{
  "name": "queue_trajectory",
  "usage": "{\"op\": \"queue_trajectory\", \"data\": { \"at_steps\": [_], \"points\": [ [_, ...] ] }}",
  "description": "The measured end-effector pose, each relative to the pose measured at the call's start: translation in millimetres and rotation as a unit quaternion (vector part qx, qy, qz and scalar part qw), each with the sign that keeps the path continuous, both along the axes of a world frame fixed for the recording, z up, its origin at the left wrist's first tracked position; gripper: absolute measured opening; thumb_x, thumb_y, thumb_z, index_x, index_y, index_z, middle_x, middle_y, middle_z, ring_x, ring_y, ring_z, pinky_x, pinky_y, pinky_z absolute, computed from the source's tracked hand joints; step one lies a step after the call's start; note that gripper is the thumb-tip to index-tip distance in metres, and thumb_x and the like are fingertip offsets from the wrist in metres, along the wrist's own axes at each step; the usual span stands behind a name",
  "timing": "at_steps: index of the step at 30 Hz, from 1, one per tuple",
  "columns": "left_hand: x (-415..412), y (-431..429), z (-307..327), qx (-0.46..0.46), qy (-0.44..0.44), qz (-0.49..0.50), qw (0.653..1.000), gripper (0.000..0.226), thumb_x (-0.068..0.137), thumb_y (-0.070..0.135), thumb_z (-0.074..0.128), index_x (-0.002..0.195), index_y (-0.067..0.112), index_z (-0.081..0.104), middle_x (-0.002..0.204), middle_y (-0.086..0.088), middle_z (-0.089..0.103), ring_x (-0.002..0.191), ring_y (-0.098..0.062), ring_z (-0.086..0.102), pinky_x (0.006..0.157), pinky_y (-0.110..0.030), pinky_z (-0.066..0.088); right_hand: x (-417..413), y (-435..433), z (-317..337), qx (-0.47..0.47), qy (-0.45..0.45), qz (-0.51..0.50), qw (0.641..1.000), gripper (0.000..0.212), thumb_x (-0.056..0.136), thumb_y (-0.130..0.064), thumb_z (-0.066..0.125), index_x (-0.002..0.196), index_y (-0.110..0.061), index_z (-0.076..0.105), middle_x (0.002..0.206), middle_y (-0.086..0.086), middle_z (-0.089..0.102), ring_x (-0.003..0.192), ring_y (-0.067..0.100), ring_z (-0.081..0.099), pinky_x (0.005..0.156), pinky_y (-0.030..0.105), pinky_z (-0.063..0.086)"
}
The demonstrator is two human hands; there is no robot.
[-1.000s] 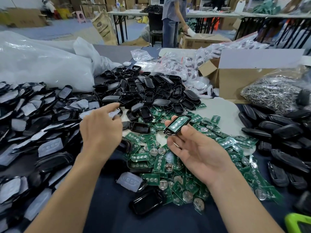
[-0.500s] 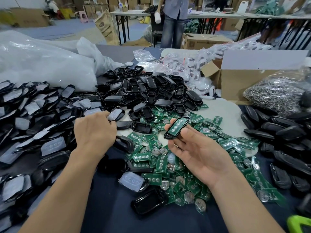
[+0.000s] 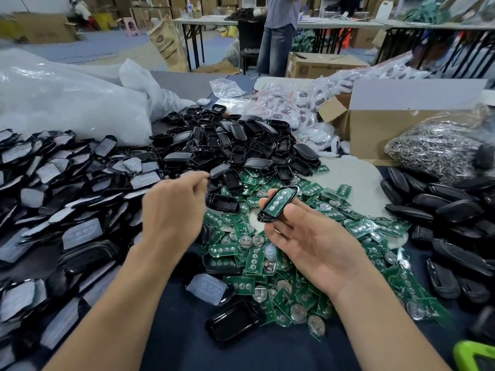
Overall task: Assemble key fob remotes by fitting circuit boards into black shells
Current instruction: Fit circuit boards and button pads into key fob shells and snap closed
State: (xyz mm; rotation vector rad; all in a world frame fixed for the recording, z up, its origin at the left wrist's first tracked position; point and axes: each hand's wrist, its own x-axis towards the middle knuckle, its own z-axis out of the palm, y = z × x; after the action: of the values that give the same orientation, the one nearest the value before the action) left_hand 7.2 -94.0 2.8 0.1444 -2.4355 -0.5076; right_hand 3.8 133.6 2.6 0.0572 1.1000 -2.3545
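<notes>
My right hand [image 3: 316, 245] is palm up over the green boards and pinches a black shell [image 3: 278, 204] at its fingertips. A green circuit board lies inside that shell, face up. My left hand [image 3: 174, 207] hovers left of it above the table, its fingers curled toward the thumb and blurred. Whether it pinches anything is unclear. A heap of loose green circuit boards [image 3: 267, 266] lies under both hands. Empty black shells [image 3: 241, 151] are piled behind them. Shells with translucent button pads [image 3: 80, 231] cover the left side.
Closed black shells [image 3: 442, 210] lie at the right. A cardboard box [image 3: 375, 135] and a bag of metal parts [image 3: 439, 148] stand at the back right. A large white plastic bag [image 3: 67, 108] fills the back left. A person stands beyond the table.
My left hand has lifted off the left pile and moved right toward the shell in my right hand. The right hand keeps its hold on the shell.
</notes>
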Motion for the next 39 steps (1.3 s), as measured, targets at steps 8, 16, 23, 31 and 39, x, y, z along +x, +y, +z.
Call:
{"op": "queue_trajectory", "data": {
  "at_steps": [8,16,23,31,39],
  "points": [
    [8.0,27.3,0.0,0.010,0.103,-0.074,0.992,0.023,0.099,0.014,0.069,0.120,0.018,0.077,0.066,0.006,0.073,0.042,-0.012,0.053,0.043,-0.023,0.047,0.4,-0.1,1.8,0.000,0.009,0.007,1.000,0.016,0.082,-0.010,0.072,0.091,-0.014,0.085,0.117,0.014,0.077,0.098,0.022,0.075,0.088,0.035,0.062],
    [5.5,53.4,6.6,0.532,0.014,-0.116,0.838,0.031,0.097,0.007,0.071,0.089,0.034,0.084,0.080,-0.008,0.079,0.081,-0.026,0.079,0.071,-0.037,0.066,-1.7,0.6,4.3,-0.022,-0.027,-0.021,0.999,0.015,0.077,-0.007,0.072,0.092,-0.004,0.075,0.107,0.015,0.074,0.099,0.027,0.070,0.095,0.047,0.061],
    [4.1,50.8,6.1,0.586,0.005,-0.115,0.802,0.020,0.098,0.005,0.068,0.094,0.020,0.081,0.081,-0.005,0.080,0.082,-0.020,0.080,0.065,-0.026,0.064,0.4,-0.2,4.0,-0.061,-0.018,0.033,0.997,0.030,0.086,-0.002,0.065,0.115,0.004,0.066,0.129,0.026,0.069,0.117,0.040,0.070,0.087,0.049,0.064],
    [12.1,44.7,5.4,0.309,0.039,-0.157,0.937,0.044,0.091,0.009,0.073,0.118,0.043,0.076,0.122,0.025,0.073,0.098,0.009,0.070,0.078,-0.009,0.055,-2.6,3.3,6.0,-0.049,-0.027,-0.004,0.998,0.037,0.083,-0.005,0.066,0.119,0.003,0.062,0.123,0.027,0.072,0.113,0.040,0.072,0.084,0.043,0.065],
    [8.0,49.6,-10.0,-0.105,0.157,-0.226,0.956,0.027,0.089,0.002,0.075,0.112,0.014,0.081,0.117,0.001,0.078,0.116,-0.017,0.067,0.109,-0.038,0.047,-5.3,10.0,6.3,-0.056,-0.012,0.031,0.998,0.040,0.091,-0.010,0.060,0.128,0.005,0.065,0.126,0.026,0.071,0.110,0.035,0.074,0.086,0.044,0.064]
  ]
}}
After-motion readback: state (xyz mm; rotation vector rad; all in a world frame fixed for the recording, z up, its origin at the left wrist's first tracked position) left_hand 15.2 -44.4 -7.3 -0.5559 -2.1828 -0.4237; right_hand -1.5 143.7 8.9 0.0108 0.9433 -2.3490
